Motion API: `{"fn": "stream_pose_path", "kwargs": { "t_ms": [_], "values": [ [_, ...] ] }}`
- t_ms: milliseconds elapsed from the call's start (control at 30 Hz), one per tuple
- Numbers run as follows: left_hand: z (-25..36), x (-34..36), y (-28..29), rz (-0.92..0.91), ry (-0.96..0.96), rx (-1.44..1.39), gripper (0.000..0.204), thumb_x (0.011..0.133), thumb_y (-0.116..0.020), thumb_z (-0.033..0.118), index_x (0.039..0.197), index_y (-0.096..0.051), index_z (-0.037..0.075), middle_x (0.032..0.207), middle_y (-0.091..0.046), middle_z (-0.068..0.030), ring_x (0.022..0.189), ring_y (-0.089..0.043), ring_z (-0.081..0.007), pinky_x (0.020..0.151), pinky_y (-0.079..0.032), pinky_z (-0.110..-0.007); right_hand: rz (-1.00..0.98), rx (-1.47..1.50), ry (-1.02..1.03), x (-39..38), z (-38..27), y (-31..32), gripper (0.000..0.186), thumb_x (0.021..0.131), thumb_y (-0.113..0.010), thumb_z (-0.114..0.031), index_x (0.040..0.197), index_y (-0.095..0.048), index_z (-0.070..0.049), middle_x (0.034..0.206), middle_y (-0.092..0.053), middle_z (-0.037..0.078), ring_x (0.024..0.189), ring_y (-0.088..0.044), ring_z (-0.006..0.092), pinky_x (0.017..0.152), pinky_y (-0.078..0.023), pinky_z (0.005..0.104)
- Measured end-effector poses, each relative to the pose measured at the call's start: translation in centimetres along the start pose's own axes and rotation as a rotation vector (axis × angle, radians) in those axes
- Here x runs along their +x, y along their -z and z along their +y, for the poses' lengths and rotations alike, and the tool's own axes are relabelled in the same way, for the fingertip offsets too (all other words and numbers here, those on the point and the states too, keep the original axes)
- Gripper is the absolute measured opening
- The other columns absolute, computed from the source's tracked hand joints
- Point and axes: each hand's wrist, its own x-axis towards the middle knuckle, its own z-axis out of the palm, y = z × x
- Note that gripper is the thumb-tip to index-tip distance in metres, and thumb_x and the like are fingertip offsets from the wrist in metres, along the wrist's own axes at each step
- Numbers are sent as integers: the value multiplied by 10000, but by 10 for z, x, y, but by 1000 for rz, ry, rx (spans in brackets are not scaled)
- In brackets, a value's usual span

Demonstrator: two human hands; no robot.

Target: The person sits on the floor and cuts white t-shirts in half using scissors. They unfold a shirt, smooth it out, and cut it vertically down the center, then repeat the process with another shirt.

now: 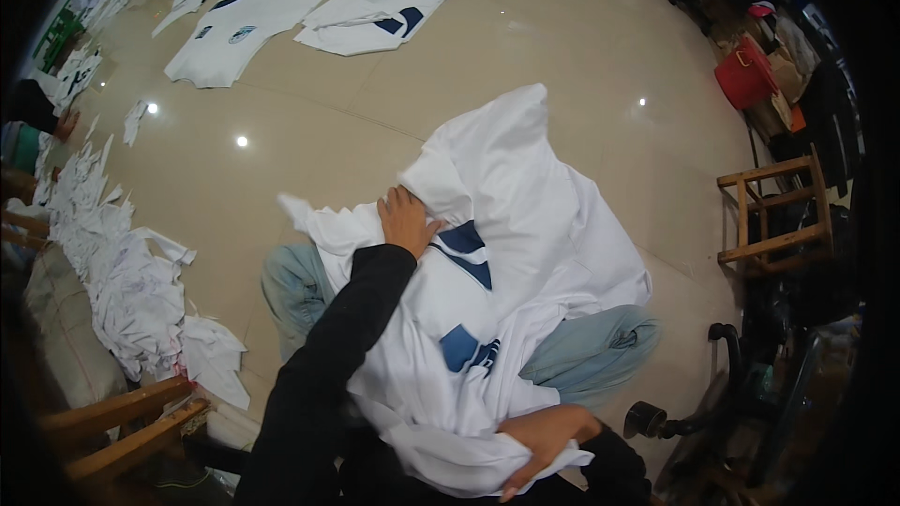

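Just laying the left hand (408, 225) flat on cloth (525, 183) draped over the jeans (600, 347). Clutching a bunched bit of it with the right hand (548, 433).

White cloth (525, 178): big, soft, spans centre to lower centre of frame. Loosely heaped, not flat, deep folds throughout. One pointed corner juts toward upper centre; a narrow end trails out left of centre, tip blurred; right side spreads wide. Navy print (461, 238) shows mid-piece, broken up by folds. Blue patch (458, 347) with darker marks just below it. Bottom bunched at lower centre. Can't tell if single piece or several.
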Motion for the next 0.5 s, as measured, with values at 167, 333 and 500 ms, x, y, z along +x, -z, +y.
{"fn": "stream_pose_path", "kwargs": {
  "t_ms": [167,333,500],
  "values": [
    [-46,33,42,-140,451,-1145,348,922,-559,277,1128,-628,5,1059,-657,-140,1022,-631,-268,883,-500,-423,771,-564,-910,-107,-70,0,638,844,-726,-415,1303,-566,-3,1281,-610,206,1174,-582,298,989,-450,387],
    [-155,3,255,770,493,-2094,501,982,-500,386,1357,-490,56,1319,-570,-115,1216,-541,-282,1049,-450,-446,1866,-1098,-391,-291,-96,64,478,830,-733,-252,1224,-608,-12,1151,-670,148,1028,-636,274,925,-483,363],
    [-147,-139,334,974,106,-1886,561,927,-536,374,1375,-464,45,1328,-562,-123,1221,-536,-281,1038,-454,-442,2384,-1792,367,-375,-191,126,521,779,-649,-24,1289,-544,-3,1177,-646,172,1095,-627,307,914,-491,355]
  ]
}}
